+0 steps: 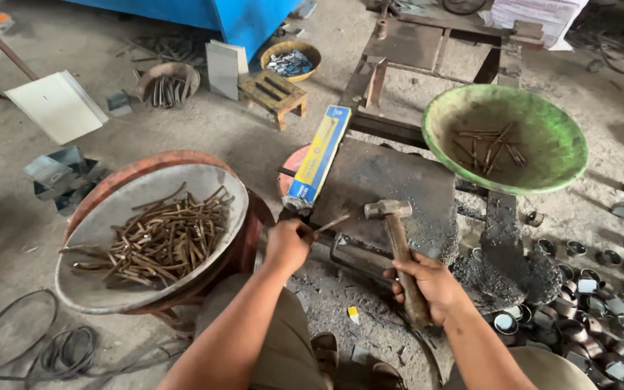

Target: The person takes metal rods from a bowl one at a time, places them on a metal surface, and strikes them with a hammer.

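My left hand (288,244) pinches a thin rusty rod (332,224), whose tip rests on the edge of a dark steel block (391,180). A wooden-handled hammer (400,245) is gripped in my right hand (431,285); its metal head hovers just above the block, right of the rod tip. A grey basin (95,224) holding several bent rusty rods stands to the left of my left hand. A green basin (543,130) with several rods sits at the upper right.
A long blue-and-yellow box (319,155) leans on the block. Several small metal cups (601,303) lie at the right. A small wooden stool (274,92), a yellow bowl (290,59), white panels (55,105) and coiled cable (52,347) are on the concrete floor.
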